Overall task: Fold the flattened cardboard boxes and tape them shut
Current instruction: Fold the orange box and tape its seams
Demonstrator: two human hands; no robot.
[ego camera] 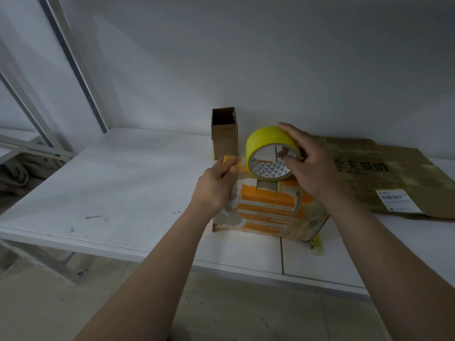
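An orange and white printed cardboard box (268, 210) stands folded on the white table (118, 198). Above its top, my right hand (310, 168) grips a roll of yellow tape (267, 148), held on edge with the core facing me. My left hand (216, 183) presses the free end of the tape (231, 159) down at the box's upper left corner, fingers pinched on it. A short yellow strip runs from that end to the roll. A piece of old yellow tape (318, 244) hangs at the box's lower right corner.
A small open brown carton (225, 136) stands upright behind the box, near the wall. A large flattened brown cardboard box (389, 175) with black characters and a shipping label lies to the right. A metal shelf frame (73, 60) rises at the left.
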